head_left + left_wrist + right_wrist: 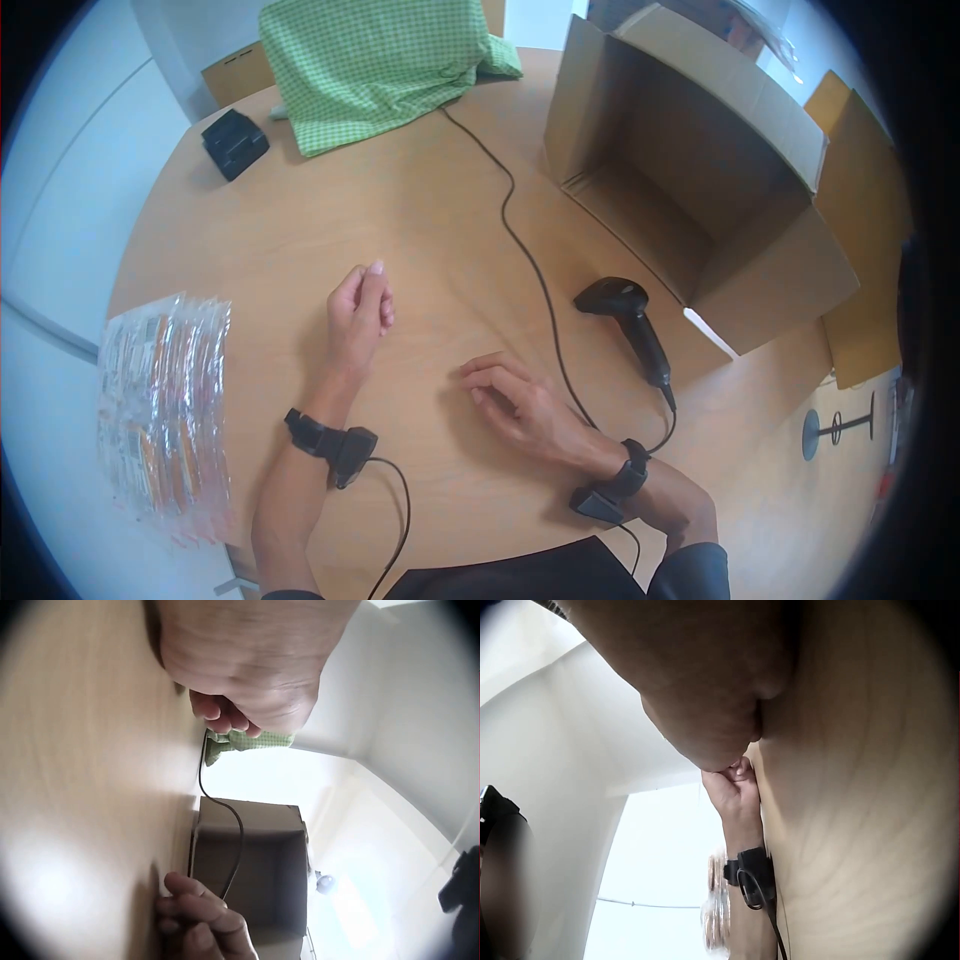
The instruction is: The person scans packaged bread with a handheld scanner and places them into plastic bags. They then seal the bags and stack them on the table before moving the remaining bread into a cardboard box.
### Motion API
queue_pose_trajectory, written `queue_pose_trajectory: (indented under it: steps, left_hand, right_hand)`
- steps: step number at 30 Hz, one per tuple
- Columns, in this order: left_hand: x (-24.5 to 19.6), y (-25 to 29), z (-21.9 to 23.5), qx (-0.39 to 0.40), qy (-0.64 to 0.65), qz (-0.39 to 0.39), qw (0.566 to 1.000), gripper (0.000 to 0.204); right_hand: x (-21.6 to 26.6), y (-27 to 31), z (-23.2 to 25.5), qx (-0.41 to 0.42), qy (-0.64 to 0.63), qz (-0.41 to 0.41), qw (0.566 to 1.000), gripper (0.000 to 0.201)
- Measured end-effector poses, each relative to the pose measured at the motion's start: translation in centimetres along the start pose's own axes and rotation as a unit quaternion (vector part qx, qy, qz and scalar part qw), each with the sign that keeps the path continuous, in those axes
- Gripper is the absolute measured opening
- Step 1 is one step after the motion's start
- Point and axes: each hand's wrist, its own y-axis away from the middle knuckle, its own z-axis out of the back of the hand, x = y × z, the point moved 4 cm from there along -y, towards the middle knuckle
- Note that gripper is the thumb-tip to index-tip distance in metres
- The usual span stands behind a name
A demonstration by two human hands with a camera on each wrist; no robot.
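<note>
My left hand (pixel 358 308) rests on the wooden table with its fingers loosely curled and the thumb lying along the top. It holds nothing. To its right and closer to me, my right hand (pixel 515 400) lies on the table, fingers relaxed and bent, also holding nothing. The black barcode scanner (pixel 630 320) lies to the right of the right hand, apart from it. A stack of clear plastic packets (pixel 165 410) sits at the table's left edge, beyond the left forearm. In the left wrist view, the right hand's fingers (pixel 199 907) show below the left palm.
An open cardboard box (pixel 700 180) lies on its side at the back right, its opening toward me. A green checked cloth (pixel 380 75) covers something at the back. Near it stands a small black device (pixel 235 143). A dark cable (pixel 512 215) crosses the table.
</note>
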Motion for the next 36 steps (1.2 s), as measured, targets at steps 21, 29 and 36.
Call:
queue_pose_trajectory:
  steps: [21, 29, 36]
  left_hand:
    - [0.4, 1.5, 0.3, 0.019, -0.085, 0.012, 0.996, 0.033]
    - [-1.7, 2.8, -1.3, 0.025, -0.28, -0.154, 0.947, 0.024]
    - [-23.2, 20.1, 8.8, -0.006, -0.765, -0.226, 0.603, 0.059]
  right_hand:
    - [0.2, 0.4, 0.0, 0.006, 0.01, 0.028, 1.0, 0.019]
    - [1.1, -0.3, -0.4, 0.024, 0.023, -0.022, 0.999, 0.013]
    - [1.6, -0.4, -0.3, 0.01, 0.054, -0.021, 0.998, 0.012]
